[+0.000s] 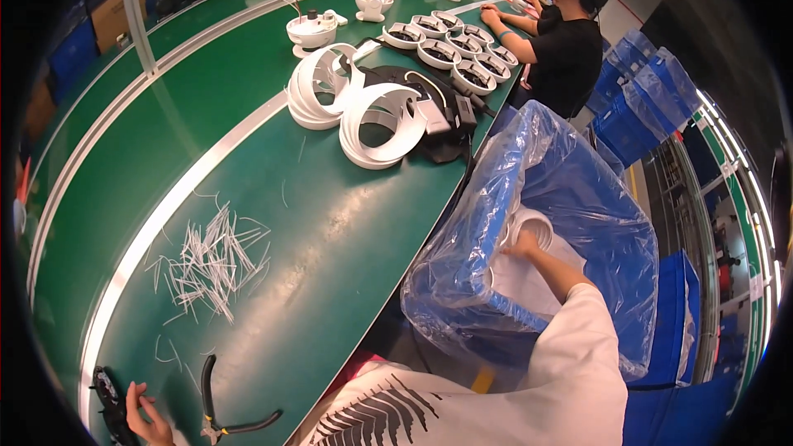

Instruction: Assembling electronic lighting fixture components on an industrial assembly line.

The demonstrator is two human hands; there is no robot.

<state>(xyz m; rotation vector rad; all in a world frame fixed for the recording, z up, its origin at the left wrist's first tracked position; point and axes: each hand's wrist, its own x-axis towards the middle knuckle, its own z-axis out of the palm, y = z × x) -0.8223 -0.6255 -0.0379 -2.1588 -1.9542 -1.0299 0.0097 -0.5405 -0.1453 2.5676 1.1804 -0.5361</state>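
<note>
Right hand down in the lined bin, left hand back on the surface.
From here I see the right hand (pixel 523 245) inside the blue bin (pixel 493 235), its fingers at the edge of a white round part (pixel 541 228) — whether they pinch it, I can't tell. The bin stands just beside the surface (pixel 330 281), probably for a short reach; its clear liner (pixel 446 289) likely guards against scuffs. The left hand (pixel 149 419), fingers loosely spread, is by a black piece (pixel 111 400), with pliers (pixel 212 429) near, seemingly kept handy. A wide green stretch separates the white ties (pixel 213 264) from the stacked white rings (pixel 353 136). Lifting out, the bin's rim and loose plastic look the likeliest snags — the surface's long edge comes next.
</note>
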